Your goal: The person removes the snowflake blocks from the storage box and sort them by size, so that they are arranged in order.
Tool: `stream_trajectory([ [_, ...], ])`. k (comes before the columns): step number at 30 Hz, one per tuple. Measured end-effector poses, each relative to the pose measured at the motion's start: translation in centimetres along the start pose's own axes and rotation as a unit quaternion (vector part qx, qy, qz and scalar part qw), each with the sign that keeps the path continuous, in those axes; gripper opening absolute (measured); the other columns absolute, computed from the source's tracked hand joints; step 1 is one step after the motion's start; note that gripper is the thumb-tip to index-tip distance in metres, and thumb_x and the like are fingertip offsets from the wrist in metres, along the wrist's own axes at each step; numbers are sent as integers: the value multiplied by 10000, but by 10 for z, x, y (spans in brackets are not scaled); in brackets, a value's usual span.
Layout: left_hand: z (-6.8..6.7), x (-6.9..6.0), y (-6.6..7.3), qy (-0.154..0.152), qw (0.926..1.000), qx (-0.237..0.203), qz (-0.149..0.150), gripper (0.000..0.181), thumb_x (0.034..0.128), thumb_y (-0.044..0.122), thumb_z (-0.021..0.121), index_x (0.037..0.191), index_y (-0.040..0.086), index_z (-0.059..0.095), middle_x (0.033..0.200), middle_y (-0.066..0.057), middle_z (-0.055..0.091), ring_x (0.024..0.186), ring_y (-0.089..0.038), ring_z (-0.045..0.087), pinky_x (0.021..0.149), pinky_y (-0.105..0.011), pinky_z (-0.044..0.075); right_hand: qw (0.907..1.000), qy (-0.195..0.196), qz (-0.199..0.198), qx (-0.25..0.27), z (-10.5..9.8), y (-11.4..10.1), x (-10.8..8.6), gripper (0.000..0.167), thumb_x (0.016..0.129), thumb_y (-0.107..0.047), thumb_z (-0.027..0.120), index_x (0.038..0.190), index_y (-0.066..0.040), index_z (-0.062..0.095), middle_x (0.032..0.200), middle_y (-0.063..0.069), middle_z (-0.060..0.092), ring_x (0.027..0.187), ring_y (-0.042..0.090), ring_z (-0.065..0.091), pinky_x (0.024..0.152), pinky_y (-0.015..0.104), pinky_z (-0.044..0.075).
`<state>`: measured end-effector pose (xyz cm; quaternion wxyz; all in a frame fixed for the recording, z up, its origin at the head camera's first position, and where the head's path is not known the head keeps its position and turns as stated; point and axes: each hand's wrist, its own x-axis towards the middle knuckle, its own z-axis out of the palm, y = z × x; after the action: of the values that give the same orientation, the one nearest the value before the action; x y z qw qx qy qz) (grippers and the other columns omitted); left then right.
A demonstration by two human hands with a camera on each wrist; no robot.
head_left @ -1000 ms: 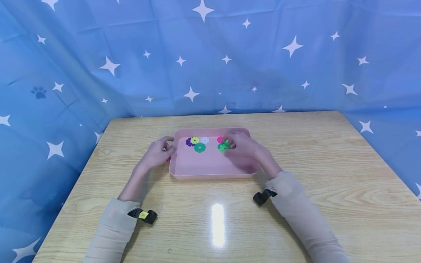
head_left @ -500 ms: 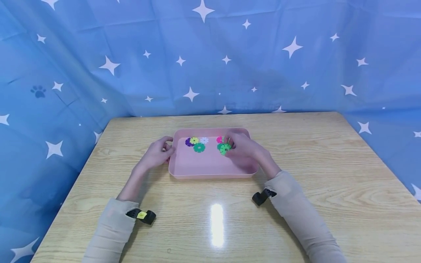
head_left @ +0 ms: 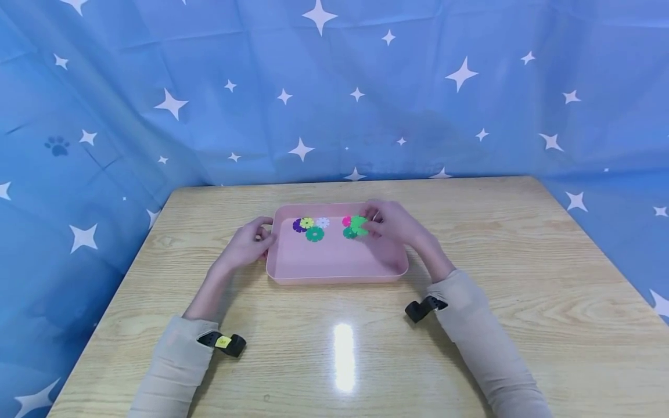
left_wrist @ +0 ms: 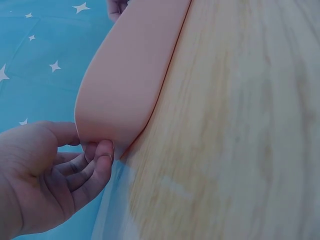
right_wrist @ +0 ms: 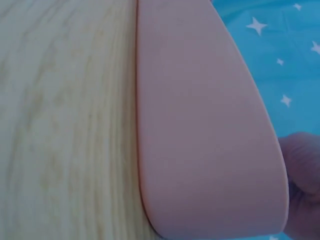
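A pink tray point(head_left: 334, 261) stands on the table with several flower-shaped plastic discs in it. In the head view my left hand point(head_left: 247, 244) holds the tray's left end. The left wrist view shows fingers point(left_wrist: 92, 172) curled against the outer wall. My right hand point(head_left: 394, 222) is over the tray's right part, pinching a light green flower disc point(head_left: 358, 225) between thumb and fingers. A pink disc point(head_left: 347, 221) and a dark green disc point(head_left: 349, 233) lie partly behind it. In the right wrist view the tray wall hides most of the right hand.
At the tray's left are a purple disc point(head_left: 298, 226), a yellow disc point(head_left: 306, 223), a white disc point(head_left: 322, 223) and another green disc point(head_left: 315, 234). The wooden table point(head_left: 292, 337) extends around the tray. A blue star-patterned cloth point(head_left: 334, 116) hangs behind.
My right hand has shifted slightly up and to the right in the head view. The light green disc has turned and shows more of its face. The left hand keeps its hold on the tray.
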<state>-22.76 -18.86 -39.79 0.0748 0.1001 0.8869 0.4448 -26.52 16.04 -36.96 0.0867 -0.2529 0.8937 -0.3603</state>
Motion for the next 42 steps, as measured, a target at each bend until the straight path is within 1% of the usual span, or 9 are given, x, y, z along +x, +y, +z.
stream_trajectory([
  [3,0,0,0,10,10000,-10,18,469,1019,90,567,1443,-66,441,875,-149,637,625,-180,634,601,-325,566,9998,129,84,92,-4,-2,-2,136,973,-48,670,1084,18,629,934,156,668,730,244,692,691,422,597],
  [8,0,-2,1,14,10000,3,49,466,1019,90,567,1440,-68,444,865,-144,634,620,-181,629,579,-304,545,9992,300,263,79,-11,0,-5,121,986,-106,671,1031,-1,630,918,157,689,723,233,694,717,461,592],
  [11,0,-2,1,20,10000,23,54,465,1020,90,567,1440,-67,444,864,-140,635,619,-181,628,569,-292,533,9985,385,347,189,-17,2,-7,129,994,-114,661,1035,2,622,935,177,686,729,236,693,731,463,592],
  [13,0,-2,1,16,10000,15,61,463,1021,90,565,1440,-67,444,868,-145,636,624,-183,633,574,-296,539,9979,446,378,262,-21,4,-10,134,1001,-115,652,1047,6,615,947,188,679,737,241,695,729,439,596],
  [16,0,-2,2,20,10000,6,72,461,1021,89,564,1438,-69,446,875,-155,636,629,-190,638,584,-310,550,9968,594,410,354,-30,9,-14,162,1008,-134,645,1069,12,608,968,210,669,753,246,699,732,417,600],
  [23,0,-2,2,20,10000,-8,67,461,1023,90,565,1440,-66,444,882,-158,634,638,-194,641,592,-318,555,9921,1001,447,613,-50,24,-25,213,1006,-166,655,1068,27,589,954,245,659,760,289,710,762,493,589],
  [30,0,-3,1,-14,10000,-16,29,469,1023,92,566,1445,-65,438,884,-149,633,637,-193,639,584,-311,544,9870,1244,797,632,-62,42,-34,225,1002,-132,653,1087,57,565,933,226,652,737,303,713,733,465,600],
  [35,-1,-3,1,-26,10000,-20,48,468,1026,95,560,1445,-71,434,890,-158,635,640,-200,642,579,-311,539,9859,1126,1089,590,-64,57,-38,222,1003,-100,643,1085,84,550,897,235,668,720,325,711,692,447,606],
  [42,-1,-3,0,-41,10000,-18,54,470,1033,96,554,1453,-71,424,901,-166,634,647,-203,639,582,-318,538,9842,712,1494,633,-60,70,-38,207,984,-54,654,1064,102,546,873,215,665,700,288,705,660,387,610],
])
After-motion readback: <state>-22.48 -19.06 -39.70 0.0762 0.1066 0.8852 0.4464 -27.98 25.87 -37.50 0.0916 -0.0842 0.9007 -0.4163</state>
